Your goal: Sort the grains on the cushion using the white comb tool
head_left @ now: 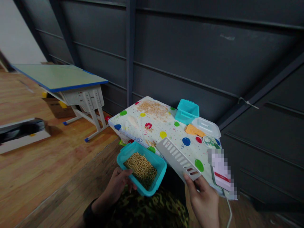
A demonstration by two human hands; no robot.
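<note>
A teal plastic container [161, 175] with a layer of soybeans [141, 166] in it is tilted at the near edge of the table. My left hand [120, 183] grips its near left rim, the thumb over the edge and the other fingers underneath. In my right hand [201, 193] is a white slotted plastic panel [172, 158], pinched at its right end. The panel's far end reaches over the table edge beside the container. More beans [152, 109] lie spread at the back of the table, with a few loose ones [150, 143] near the front edge.
The small table has a balloon-print cover [163, 126]. At its back right stand a second teal container [187, 110], a clear lid [209, 126] and an orange cloth [194, 129]. A partly blurred device [222, 179] lies at the right. A green-topped desk [64, 77] stands left.
</note>
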